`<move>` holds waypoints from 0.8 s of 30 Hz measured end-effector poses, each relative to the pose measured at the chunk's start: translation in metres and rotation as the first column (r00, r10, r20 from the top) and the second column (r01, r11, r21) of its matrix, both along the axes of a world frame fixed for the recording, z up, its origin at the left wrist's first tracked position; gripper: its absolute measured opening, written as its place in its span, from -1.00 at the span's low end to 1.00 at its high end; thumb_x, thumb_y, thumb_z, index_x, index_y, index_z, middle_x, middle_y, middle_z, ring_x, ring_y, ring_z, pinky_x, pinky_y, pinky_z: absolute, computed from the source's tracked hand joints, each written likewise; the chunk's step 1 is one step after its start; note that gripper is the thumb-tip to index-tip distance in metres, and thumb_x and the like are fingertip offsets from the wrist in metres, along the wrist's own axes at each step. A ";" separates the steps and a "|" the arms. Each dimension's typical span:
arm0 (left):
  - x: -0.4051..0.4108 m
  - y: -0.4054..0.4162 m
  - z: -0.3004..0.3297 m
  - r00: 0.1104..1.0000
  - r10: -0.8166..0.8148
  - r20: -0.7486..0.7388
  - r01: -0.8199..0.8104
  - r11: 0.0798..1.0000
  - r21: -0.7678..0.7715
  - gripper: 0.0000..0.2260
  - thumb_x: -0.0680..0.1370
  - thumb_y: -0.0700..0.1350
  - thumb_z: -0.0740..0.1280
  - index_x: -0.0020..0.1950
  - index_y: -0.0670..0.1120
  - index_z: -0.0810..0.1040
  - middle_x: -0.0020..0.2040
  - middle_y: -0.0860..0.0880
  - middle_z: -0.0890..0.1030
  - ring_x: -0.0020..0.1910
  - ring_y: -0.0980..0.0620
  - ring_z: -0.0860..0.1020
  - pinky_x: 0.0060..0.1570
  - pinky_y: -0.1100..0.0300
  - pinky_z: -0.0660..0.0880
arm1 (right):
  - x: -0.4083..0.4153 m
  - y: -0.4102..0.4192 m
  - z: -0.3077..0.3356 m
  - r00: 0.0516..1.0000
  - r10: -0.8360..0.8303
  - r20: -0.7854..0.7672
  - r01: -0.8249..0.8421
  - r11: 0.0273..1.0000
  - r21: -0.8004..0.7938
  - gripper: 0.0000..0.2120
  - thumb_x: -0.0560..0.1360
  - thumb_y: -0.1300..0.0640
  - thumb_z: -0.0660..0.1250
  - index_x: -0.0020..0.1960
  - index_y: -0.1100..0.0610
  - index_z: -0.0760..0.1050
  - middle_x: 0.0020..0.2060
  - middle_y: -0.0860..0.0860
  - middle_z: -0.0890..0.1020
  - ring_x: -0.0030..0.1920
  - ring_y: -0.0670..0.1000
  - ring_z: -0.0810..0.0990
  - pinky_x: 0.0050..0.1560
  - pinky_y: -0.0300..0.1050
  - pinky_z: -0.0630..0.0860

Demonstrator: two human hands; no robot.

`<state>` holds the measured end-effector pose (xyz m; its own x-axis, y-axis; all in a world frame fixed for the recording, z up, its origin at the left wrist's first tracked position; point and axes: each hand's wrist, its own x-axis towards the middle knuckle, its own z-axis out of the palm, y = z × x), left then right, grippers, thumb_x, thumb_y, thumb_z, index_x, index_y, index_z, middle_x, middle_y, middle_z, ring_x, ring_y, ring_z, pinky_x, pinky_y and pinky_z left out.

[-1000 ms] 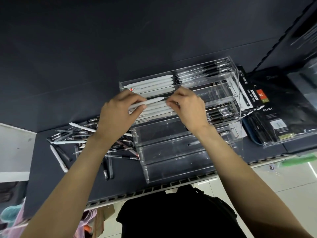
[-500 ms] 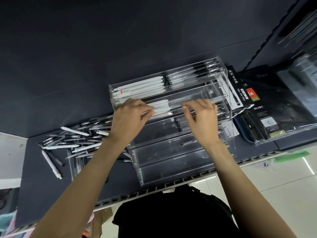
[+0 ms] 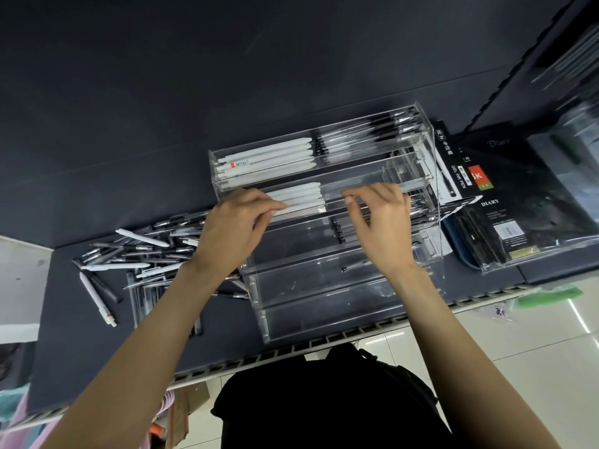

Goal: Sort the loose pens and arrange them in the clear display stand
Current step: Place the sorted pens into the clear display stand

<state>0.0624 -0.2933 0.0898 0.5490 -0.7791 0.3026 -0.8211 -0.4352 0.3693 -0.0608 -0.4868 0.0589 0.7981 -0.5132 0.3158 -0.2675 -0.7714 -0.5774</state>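
The clear stand is on the dark worktop, with tiers like steps. White pens lie in the left part of the top tier and dark pens in the right part. More white pens lie in the second tier. The left hand rests on these pens, fingers bent, fingertips touching them. The right hand is over the same tier, fingers loosely bent, holding nothing. Loose pens lie in a heap left of the stand. A diary is to the right
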 end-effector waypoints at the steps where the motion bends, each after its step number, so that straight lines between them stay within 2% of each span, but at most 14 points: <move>1: 0.000 0.000 -0.001 1.000 0.001 0.026 -0.001 1.000 0.000 -0.82 0.50 -0.26 0.39 0.05 -0.06 0.67 -0.11 -0.02 0.63 -0.09 -0.02 0.58 -0.08 0.17 0.53 | 0.000 0.000 0.000 1.000 0.000 0.002 0.000 1.000 -0.002 -0.77 0.54 0.07 0.21 0.06 0.07 0.61 -0.05 -0.02 0.65 0.07 0.08 0.50 0.07 0.02 0.36; 5: -0.004 0.001 -0.004 0.997 -0.006 0.080 0.005 1.000 0.010 -0.77 0.55 -0.13 0.25 0.11 -0.10 0.64 -0.09 -0.04 0.61 -0.06 -0.06 0.55 -0.07 0.10 0.55 | -0.002 0.004 0.002 0.999 0.000 0.038 0.001 1.000 -0.028 -0.75 0.54 0.07 0.18 0.04 0.08 0.61 -0.04 -0.02 0.64 0.08 0.09 0.49 0.07 0.02 0.36; 8: -0.007 0.005 -0.008 0.989 0.018 0.144 -0.015 1.000 -0.020 -0.77 0.54 -0.14 0.27 0.16 -0.12 0.61 -0.04 -0.06 0.60 -0.03 -0.07 0.55 -0.08 0.05 0.57 | -0.004 0.011 0.006 0.997 0.015 0.078 -0.011 0.999 -0.050 -0.77 0.54 0.10 0.20 0.05 0.09 0.61 -0.02 -0.02 0.63 0.08 0.08 0.49 0.08 0.04 0.39; 10: -0.012 0.010 -0.004 0.978 0.049 0.203 -0.024 0.992 -0.124 -0.80 0.55 -0.18 0.32 0.15 -0.12 0.61 -0.04 -0.07 0.62 -0.05 -0.05 0.55 -0.09 0.13 0.56 | -0.006 0.019 0.013 0.989 0.046 0.138 -0.039 0.998 -0.050 -0.78 0.54 0.13 0.21 0.07 0.10 0.60 -0.01 -0.02 0.62 0.08 0.06 0.48 0.08 0.04 0.40; 13: -0.031 0.033 0.009 0.955 0.156 0.250 -0.040 0.909 -0.415 -0.85 0.57 -0.22 0.27 0.09 -0.16 0.58 -0.17 -0.11 0.63 -0.20 -0.02 0.52 -0.14 0.25 0.43 | -0.013 0.040 0.029 0.946 0.158 0.282 -0.148 0.987 -0.057 -0.79 0.55 0.19 0.24 0.12 0.17 0.58 -0.02 0.02 0.63 0.04 0.05 0.51 0.07 -0.01 0.42; 15: -0.046 0.061 0.009 0.943 0.266 0.201 -0.117 0.829 -0.547 -0.86 0.59 -0.17 0.20 0.05 -0.18 0.53 -0.22 -0.07 0.57 -0.27 0.00 0.45 -0.20 0.25 0.36 | -0.018 0.063 0.035 0.902 0.263 0.344 -0.261 0.964 -0.052 -0.79 0.55 0.23 0.24 0.11 0.23 0.58 -0.07 0.05 0.64 -0.04 0.05 0.56 0.00 -0.03 0.47; 17: -0.059 0.093 -0.003 0.910 0.407 0.078 -0.288 0.755 -0.590 -0.83 0.61 -0.10 0.17 0.04 -0.16 0.49 -0.21 0.03 0.50 -0.27 0.06 0.42 -0.18 0.32 0.34 | -0.020 0.093 0.032 0.868 0.371 0.332 -0.388 0.921 -0.014 -0.80 0.54 0.25 0.26 0.10 0.24 0.59 -0.11 0.05 0.66 -0.13 0.04 0.60 -0.07 -0.04 0.53; 19: -0.066 0.128 -0.021 0.840 0.537 -0.074 -0.495 0.704 -0.510 -0.84 0.61 -0.09 0.20 0.03 -0.15 0.51 -0.19 0.12 0.50 -0.23 0.09 0.43 -0.15 0.34 0.35 | -0.019 0.126 0.021 0.848 0.473 0.238 -0.494 0.869 0.030 -0.80 0.54 0.24 0.25 0.10 0.20 0.59 -0.12 0.04 0.65 -0.18 0.02 0.62 -0.10 -0.14 0.56; 20: -0.065 0.147 -0.033 0.789 0.598 -0.141 -0.598 0.696 -0.398 -0.87 0.58 -0.13 0.24 0.03 -0.16 0.53 -0.17 0.08 0.53 -0.19 0.03 0.46 -0.14 0.27 0.37 | -0.017 0.143 0.013 0.842 0.518 0.150 -0.529 0.847 0.044 -0.78 0.54 0.21 0.23 0.12 0.17 0.57 -0.10 0.03 0.63 -0.18 0.02 0.62 -0.13 -0.16 0.57; 22: -0.059 0.187 -0.062 0.662 0.715 -0.226 -0.742 0.668 -0.062 -0.86 0.51 -0.21 0.35 0.04 -0.20 0.56 -0.07 -0.11 0.60 -0.06 -0.18 0.52 -0.06 0.06 0.39 | -0.010 0.176 -0.007 0.813 0.574 -0.099 -0.569 0.819 0.081 -0.71 0.53 0.14 0.21 0.22 0.12 0.51 0.05 0.04 0.58 -0.07 0.07 0.61 -0.11 -0.06 0.60; 24: -0.052 0.224 -0.086 0.562 0.781 -0.271 -0.763 0.616 0.193 -0.71 0.46 -0.20 0.41 0.15 -0.23 0.54 0.05 -0.24 0.58 0.05 -0.30 0.49 0.04 -0.07 0.38 | 0.000 0.202 -0.030 0.768 0.565 -0.302 -0.575 0.816 0.065 -0.63 0.51 0.12 0.27 0.31 0.13 0.44 0.18 0.08 0.50 0.11 0.13 0.54 0.05 0.04 0.57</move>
<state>0.0102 -0.0689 0.0039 0.9997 -0.0215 -0.0139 -0.0120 -0.8736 0.4865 -0.0608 -0.2848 0.0290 0.9971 0.0716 0.0261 0.0747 -0.8518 -0.5185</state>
